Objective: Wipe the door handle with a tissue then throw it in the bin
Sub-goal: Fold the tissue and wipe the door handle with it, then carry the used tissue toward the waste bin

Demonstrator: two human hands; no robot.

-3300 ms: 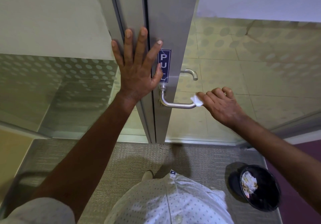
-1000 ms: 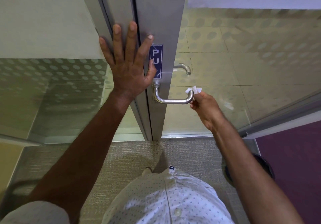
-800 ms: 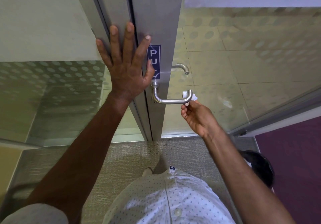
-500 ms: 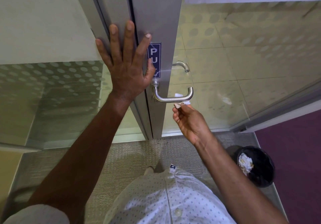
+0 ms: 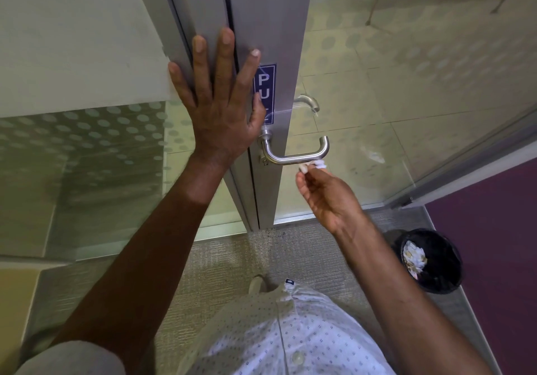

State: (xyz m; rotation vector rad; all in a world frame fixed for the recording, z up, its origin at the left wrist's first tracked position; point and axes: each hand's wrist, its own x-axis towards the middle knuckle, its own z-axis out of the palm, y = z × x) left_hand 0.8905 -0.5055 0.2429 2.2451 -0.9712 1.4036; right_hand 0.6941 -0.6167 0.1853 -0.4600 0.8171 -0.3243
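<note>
A brushed steel lever door handle (image 5: 293,156) sticks out from the grey metal door frame (image 5: 267,20). My right hand (image 5: 328,197) is just under the handle's right end, palm up, pinching a small white tissue (image 5: 318,165) against the underside of the bar. My left hand (image 5: 220,98) lies flat with fingers spread on the frame, left of the blue PULL sign (image 5: 265,92). A black round bin (image 5: 431,261) holding crumpled paper stands on the floor at the lower right.
The glass door panel (image 5: 392,84) with frosted dots stands to the right of the frame, with a second handle (image 5: 308,102) behind it. A glass side panel (image 5: 87,171) is on the left. Beige carpet (image 5: 220,258) meets a purple floor (image 5: 494,229) at right.
My right hand dropped from the handle's outer bend to beneath the bar with the tissue, then slid back right along the underside. My left hand stayed flat on the frame.
</note>
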